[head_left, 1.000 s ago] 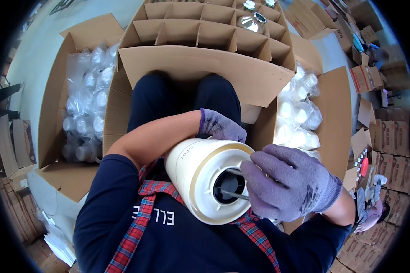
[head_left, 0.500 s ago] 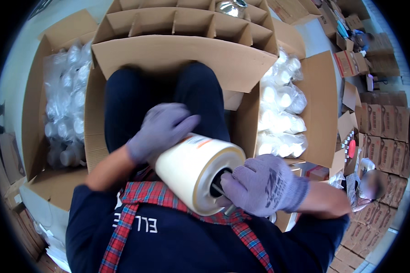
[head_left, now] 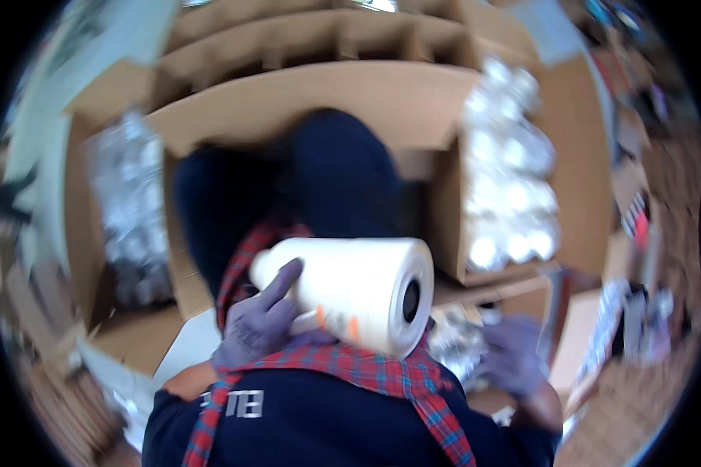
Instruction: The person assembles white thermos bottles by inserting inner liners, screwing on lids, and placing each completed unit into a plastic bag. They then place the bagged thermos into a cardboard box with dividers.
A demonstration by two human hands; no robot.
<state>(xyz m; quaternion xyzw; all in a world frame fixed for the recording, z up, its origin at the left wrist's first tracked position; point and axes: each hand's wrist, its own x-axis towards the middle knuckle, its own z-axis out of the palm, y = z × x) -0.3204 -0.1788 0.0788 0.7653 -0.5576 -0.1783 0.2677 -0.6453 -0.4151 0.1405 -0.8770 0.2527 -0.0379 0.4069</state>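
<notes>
A cream-white cylinder (head_left: 343,280), which looks like a thermos flask body, lies sideways across my lap. Its narrower end faces left, and the flat end with a round black opening faces right. My left hand (head_left: 261,327), in a grey-purple glove, grips it near the narrow end, one finger lying along its side. Orange marks show on its lower side, close to that hand. Apart from the flask, my gloved right hand (head_left: 514,354) is at the lower right beside shiny silvery pieces (head_left: 457,342) in a carton. Motion smears its fingers, so whether it holds anything is unclear.
A large divided carton (head_left: 304,93) stands ahead of my knees. Open cartons hold plastic-wrapped pale pieces (head_left: 136,210) at the left and bagged white pieces (head_left: 514,187) at the right. Stacked brown boxes (head_left: 678,202) line the far right.
My right hand has left the flask's round end, where a metal rod showed, and moved right and down to the silvery pieces. The flask has turned more level. The whole view has shifted and blurred.
</notes>
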